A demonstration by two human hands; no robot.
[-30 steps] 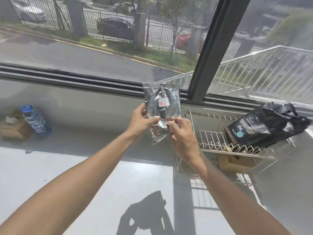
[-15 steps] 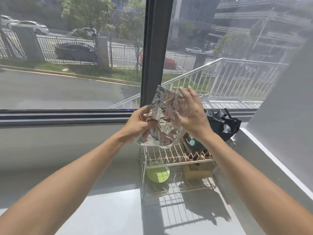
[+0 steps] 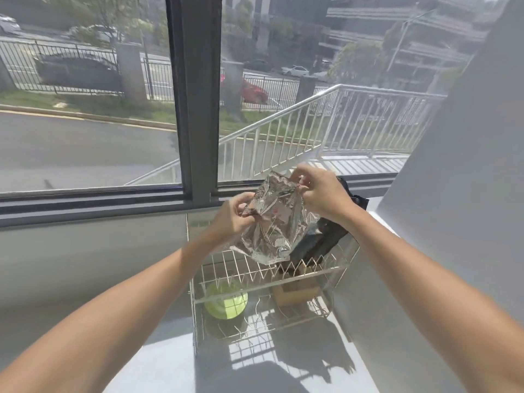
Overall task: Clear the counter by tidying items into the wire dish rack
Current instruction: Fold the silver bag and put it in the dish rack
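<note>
A crinkled silver foil bag [image 3: 272, 222] hangs tilted just above the upper tier of the two-tier wire dish rack [image 3: 221, 268]. My left hand [image 3: 232, 219] grips its left edge and my right hand [image 3: 320, 191] pinches its top right corner. A black bag [image 3: 320, 242] leans on the upper tier at the right, partly hidden behind the foil bag. On the lower tier sit a green bowl [image 3: 225, 303] and a brown box [image 3: 297, 290].
The rack stands on a white counter [image 3: 158, 361] in the corner, under a window with a dark frame post [image 3: 195, 109]. A grey wall [image 3: 459, 222] rises close on the right.
The foil bag has come down toward the rack's upper tier. My right hand moved from the bag's face to pinch its top right corner. The view shifted right across the frames.
</note>
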